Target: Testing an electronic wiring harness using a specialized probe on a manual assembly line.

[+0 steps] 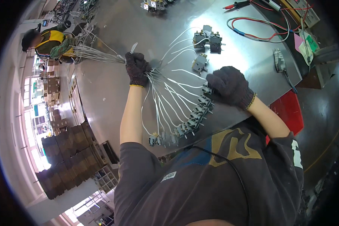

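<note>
My left hand [137,67], in a dark knit glove, grips a bundle of white wires [101,55] that fans out on both sides of the fist. From it the wires run down to a curved row of small grey switch parts [192,119] lying on the steel table [113,98]. My right hand [229,86], also gloved, is closed over the upper end of that row, pressing a switch part [206,89]. Three more switch parts [206,40] with white leads lie beyond my hands.
Red and blue test leads [258,29] and a grey tool [279,60] lie at the table's right. A red bin [290,109] sits below the table edge. Another person [49,42] works at the far left. Stacked brown trays [69,158] stand lower left.
</note>
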The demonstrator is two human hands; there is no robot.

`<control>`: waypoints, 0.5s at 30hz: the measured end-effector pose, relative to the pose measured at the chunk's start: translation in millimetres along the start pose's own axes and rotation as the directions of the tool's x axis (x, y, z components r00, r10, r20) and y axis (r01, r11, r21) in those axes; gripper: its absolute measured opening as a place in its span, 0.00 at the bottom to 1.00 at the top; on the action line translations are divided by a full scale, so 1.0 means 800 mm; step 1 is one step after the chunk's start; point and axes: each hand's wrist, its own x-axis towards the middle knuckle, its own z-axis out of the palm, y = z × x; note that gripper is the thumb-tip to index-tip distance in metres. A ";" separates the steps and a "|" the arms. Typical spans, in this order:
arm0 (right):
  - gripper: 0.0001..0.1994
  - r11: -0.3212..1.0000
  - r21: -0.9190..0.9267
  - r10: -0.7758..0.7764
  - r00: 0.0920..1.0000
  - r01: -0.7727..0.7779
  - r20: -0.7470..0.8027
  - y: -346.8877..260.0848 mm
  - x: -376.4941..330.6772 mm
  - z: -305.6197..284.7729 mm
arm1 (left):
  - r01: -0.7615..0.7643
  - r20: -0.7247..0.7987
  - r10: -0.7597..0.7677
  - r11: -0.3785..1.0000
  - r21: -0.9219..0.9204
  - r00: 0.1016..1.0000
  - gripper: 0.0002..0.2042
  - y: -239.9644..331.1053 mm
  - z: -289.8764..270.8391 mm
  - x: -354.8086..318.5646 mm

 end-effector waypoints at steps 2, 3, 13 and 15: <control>0.27 1.000 -0.015 0.003 0.996 -0.001 0.084 -0.006 -0.005 0.001 | 0.010 0.008 -0.009 1.000 -0.021 1.000 0.24 -0.003 -0.002 0.004; 0.26 0.999 -0.004 0.040 0.999 -0.040 0.014 -0.009 -0.005 0.004 | 0.032 -0.008 -0.033 0.998 -0.060 0.999 0.25 -0.004 -0.003 0.005; 0.29 0.517 0.427 0.591 0.671 -0.741 0.448 0.023 0.032 -0.004 | -0.012 0.166 0.013 1.000 -0.007 0.986 0.21 -0.004 -0.012 0.009; 0.28 0.649 0.187 0.601 0.648 -0.738 0.468 0.027 0.045 0.008 | -0.026 0.032 0.025 0.999 0.028 0.999 0.25 -0.004 -0.008 0.009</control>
